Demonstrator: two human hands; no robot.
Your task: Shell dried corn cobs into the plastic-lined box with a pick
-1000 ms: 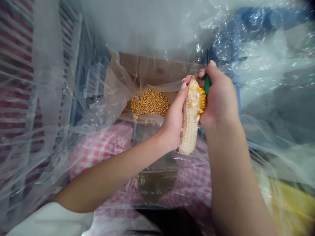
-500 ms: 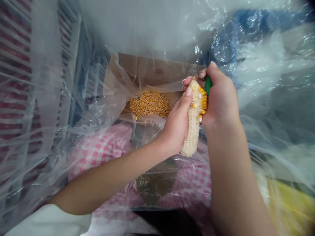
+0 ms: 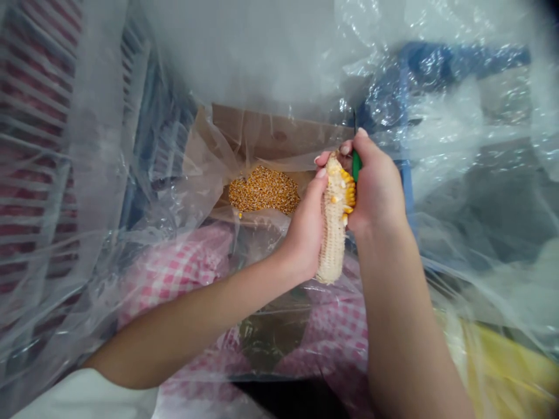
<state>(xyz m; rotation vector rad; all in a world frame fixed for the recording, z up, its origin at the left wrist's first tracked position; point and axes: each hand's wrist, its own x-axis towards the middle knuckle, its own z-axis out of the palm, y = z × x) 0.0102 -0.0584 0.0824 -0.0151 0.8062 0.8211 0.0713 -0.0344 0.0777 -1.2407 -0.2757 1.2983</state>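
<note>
My left hand (image 3: 308,224) is closed around a corn cob (image 3: 332,244), its thumb lying along the upper part. Most of the cob is bare and pale; yellow kernels cling to its upper right side. My right hand (image 3: 379,180) presses against those kernels and grips a tool with a green handle (image 3: 357,165) and a thin dark shaft pointing away from me. The tool's kind cannot be made out, and the right fingers are partly hidden behind the cob. Beyond the hands, a heap of loose corn kernels (image 3: 264,191) lies in a plastic-lined cardboard box (image 3: 279,131).
Clear plastic sheeting (image 3: 166,203) drapes over much of the surroundings. On the left rises a slatted crate (image 3: 39,116); a blue crate (image 3: 405,116) stands on the right. Pink checked cloth (image 3: 183,262) is below the arms, with something yellow (image 3: 506,366) at lower right.
Both hands, with the cob and the green-handled tool, sit slightly further left and lower in view. The whole scene has shifted a little too. The grip looks the same.
</note>
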